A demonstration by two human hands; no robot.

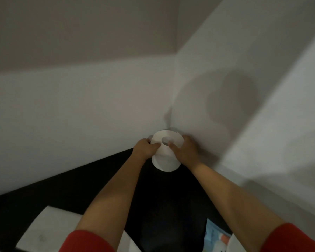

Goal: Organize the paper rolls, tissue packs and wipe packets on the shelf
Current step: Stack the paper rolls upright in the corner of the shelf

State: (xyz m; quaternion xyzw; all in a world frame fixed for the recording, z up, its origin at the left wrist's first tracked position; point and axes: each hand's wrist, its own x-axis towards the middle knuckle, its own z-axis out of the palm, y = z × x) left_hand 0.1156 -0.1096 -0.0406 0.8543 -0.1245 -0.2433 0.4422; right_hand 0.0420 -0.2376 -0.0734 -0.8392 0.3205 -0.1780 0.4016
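Observation:
A white paper roll point(166, 161) stands upright in the far corner of the dark shelf point(65, 190), where two white walls meet. Its hollow core faces up. My left hand point(145, 149) grips the roll's left side with the thumb over its top. My right hand point(186, 151) grips the right side, thumb reaching to the edge of the core hole. Both forearms stretch forward from red sleeves.
A white tissue pack point(49, 231) lies at the near left of the shelf, partly under my left arm. A blue printed wipe packet point(215, 235) shows between my arms at the bottom right. White walls point(80, 115) close off the shelf at the back and right.

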